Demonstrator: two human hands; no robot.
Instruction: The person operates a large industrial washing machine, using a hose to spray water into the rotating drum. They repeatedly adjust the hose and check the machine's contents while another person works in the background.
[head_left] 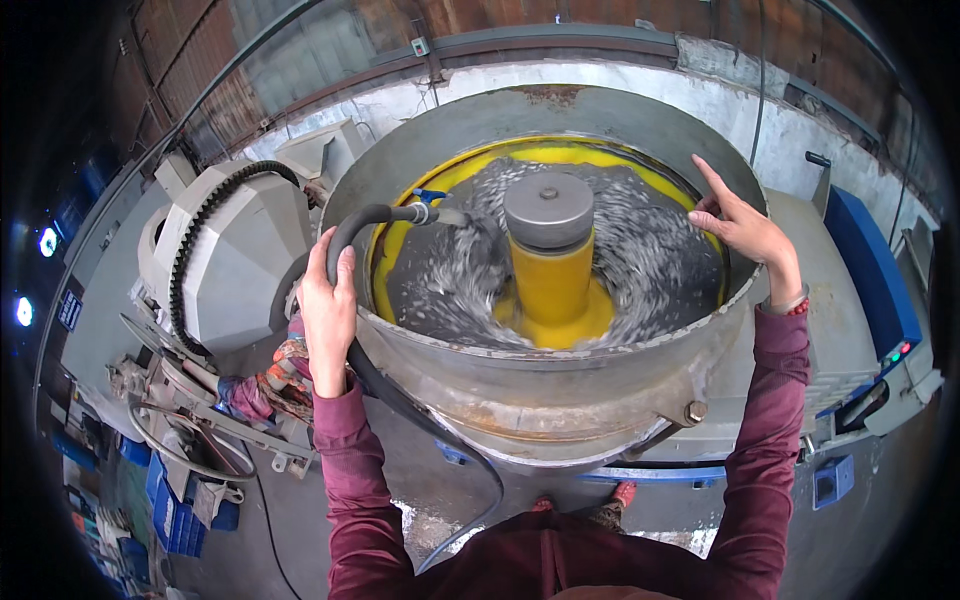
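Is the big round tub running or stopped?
Running: the grey contents are blurred in a swirl around the yellow centre post.

Toothed drive belt (190, 240), blue crates (175, 520), perhaps rags (265, 385)

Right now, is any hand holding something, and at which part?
The left hand grips the black hose at its bend beside the bowl rim. The right hand holds nothing; it rests on the rim.

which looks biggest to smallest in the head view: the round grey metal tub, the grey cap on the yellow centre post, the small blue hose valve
1. round grey metal tub
2. grey cap on the yellow centre post
3. small blue hose valve

The gaps are wide, so nearness to the camera does not change the order.
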